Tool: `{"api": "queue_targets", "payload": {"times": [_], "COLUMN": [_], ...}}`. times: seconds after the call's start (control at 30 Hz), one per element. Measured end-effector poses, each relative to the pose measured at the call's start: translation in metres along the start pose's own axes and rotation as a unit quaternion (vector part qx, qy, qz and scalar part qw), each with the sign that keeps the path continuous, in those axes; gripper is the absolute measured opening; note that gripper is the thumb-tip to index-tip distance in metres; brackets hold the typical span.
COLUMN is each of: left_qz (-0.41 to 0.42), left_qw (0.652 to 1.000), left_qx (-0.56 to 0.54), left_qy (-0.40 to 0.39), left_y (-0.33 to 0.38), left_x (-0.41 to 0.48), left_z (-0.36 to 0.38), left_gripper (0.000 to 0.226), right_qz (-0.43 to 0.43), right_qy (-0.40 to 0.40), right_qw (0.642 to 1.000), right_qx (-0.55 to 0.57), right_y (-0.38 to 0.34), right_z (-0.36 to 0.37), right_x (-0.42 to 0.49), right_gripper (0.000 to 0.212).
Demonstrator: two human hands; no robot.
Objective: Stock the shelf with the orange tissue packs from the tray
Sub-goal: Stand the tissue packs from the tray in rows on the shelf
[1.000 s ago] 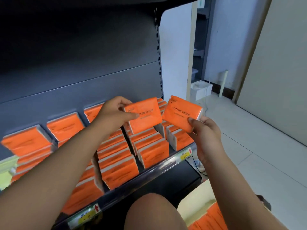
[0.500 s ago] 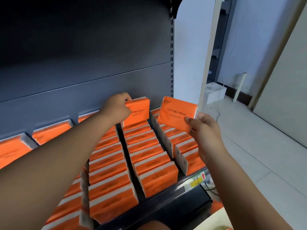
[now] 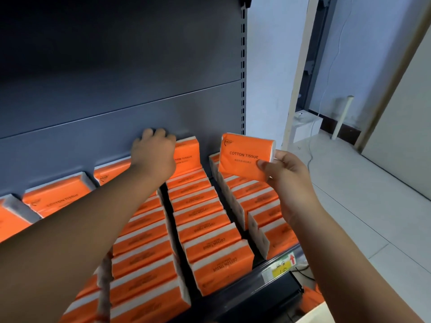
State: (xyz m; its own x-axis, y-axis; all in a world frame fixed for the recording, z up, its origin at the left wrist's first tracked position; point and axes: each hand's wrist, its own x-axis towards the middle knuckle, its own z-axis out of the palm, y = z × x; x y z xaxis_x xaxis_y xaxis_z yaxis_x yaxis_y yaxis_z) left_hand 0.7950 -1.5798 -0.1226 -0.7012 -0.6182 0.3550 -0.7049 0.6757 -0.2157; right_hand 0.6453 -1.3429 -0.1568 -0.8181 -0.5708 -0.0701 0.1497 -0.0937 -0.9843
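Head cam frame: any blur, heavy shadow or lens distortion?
Head view: print on the raised orange plastic-wrapped tissue pack is sharp, the orange packs at the left edge smear soft; the dark grey metal back panel falls into deep shadow up top; head view's wide angle seemingly tilts the cream post on the right.

Pale blue-white wall [image 3: 373, 54], white tiled floor [image 3: 349, 194], dark baseboard [image 3: 349, 134] along the join. White box [image 3: 307, 125] on floor against wall, thin cable [image 3: 310, 155] lying by it, white post [image 3: 342, 117] upright nearby. Beige panel [image 3: 408, 113] far right.
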Motion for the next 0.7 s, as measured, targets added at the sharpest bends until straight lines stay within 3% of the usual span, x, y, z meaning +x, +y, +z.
{"api": "queue_targets", "payload": {"times": [0.17,0.43,0.7], "left_qz": [0.036,0.044,0.061], "left_qw": [0.999,0.995,0.990], "left_qx": [0.004,-0.094,-0.124], "left_qy": [0.027,0.016,0.026], "left_y": [0.007,0.012,0.012], "left_x": [0.002,0.008,0.019], "left_z": [-0.003,-0.002,0.003], "left_gripper": [0.036,0.034,0.037], "right_qz": [-0.049,-0.096,-0.088], "right_qy": [0.022,0.004,-0.033], "right_qw": [0.997,0.982,0.968], "right_qx": [-0.052,-0.164,-0.233], "right_y": [-0.008,-0.022,-0.010], "right_z": [0.008,0.022,0.037], "right_x": [0.014,0.062,0.105], "right_gripper": [0.017,0.019,0.022]}}
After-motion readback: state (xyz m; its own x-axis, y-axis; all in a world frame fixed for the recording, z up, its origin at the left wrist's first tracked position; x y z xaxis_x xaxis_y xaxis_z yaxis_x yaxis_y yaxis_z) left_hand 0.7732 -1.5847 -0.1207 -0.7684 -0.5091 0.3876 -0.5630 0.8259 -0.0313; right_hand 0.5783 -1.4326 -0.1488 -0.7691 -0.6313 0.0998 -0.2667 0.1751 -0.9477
